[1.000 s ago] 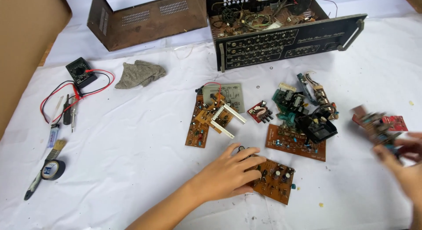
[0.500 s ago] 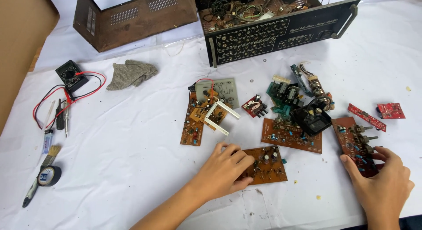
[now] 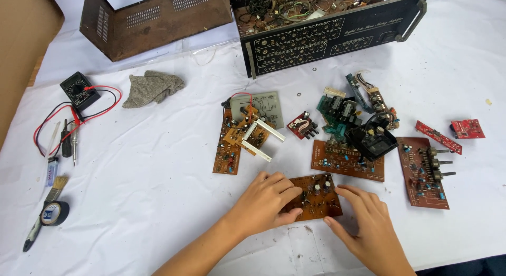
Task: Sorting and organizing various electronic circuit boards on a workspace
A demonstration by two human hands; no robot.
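A small brown circuit board [image 3: 316, 197] lies on the white cloth near the front edge. My left hand [image 3: 266, 202] rests on its left side, fingers curled over the edge. My right hand [image 3: 363, 223] touches its right edge with fingers spread. To the right lies a longer brown board with knobs [image 3: 421, 173]. Another brown board [image 3: 345, 160] sits just behind the held one, partly under a black part [image 3: 377, 141].
An open black amplifier chassis [image 3: 327, 36] and its brown metal cover [image 3: 153, 23] stand at the back. More boards [image 3: 242, 133], red boards [image 3: 466, 128], a grey rag [image 3: 153, 87], a multimeter with leads [image 3: 79, 90], tape roll [image 3: 54, 212] and brush lie around.
My right hand left the knobbed board lying at the right and came in to the small board's right edge. My left hand stayed on that board.
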